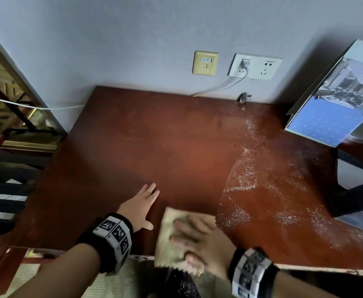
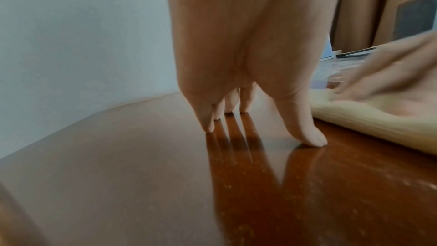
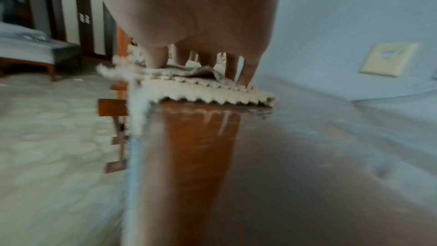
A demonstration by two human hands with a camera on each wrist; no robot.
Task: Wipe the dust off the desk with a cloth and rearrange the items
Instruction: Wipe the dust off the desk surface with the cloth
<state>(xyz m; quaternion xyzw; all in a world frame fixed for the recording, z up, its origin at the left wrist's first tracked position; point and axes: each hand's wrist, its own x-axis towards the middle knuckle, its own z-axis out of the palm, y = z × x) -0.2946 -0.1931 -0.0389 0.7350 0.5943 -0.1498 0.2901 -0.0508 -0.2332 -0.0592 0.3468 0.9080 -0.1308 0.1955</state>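
A pale yellow cloth lies flat at the front edge of the reddish-brown desk, part of it hanging over the edge. My right hand presses flat on the cloth with fingers spread; it is blurred. In the right wrist view the fingertips sit on the cloth at the desk's edge. My left hand rests flat on bare wood just left of the cloth, fingers straight. Its fingertips touch the desk beside the cloth. White dust is strewn over the desk's right part.
A blue and grey folder-like stand leans at the back right corner. A loose black plug lies by the wall under the sockets. A white cable runs along the wall. A dark gap opens at the desk's right.
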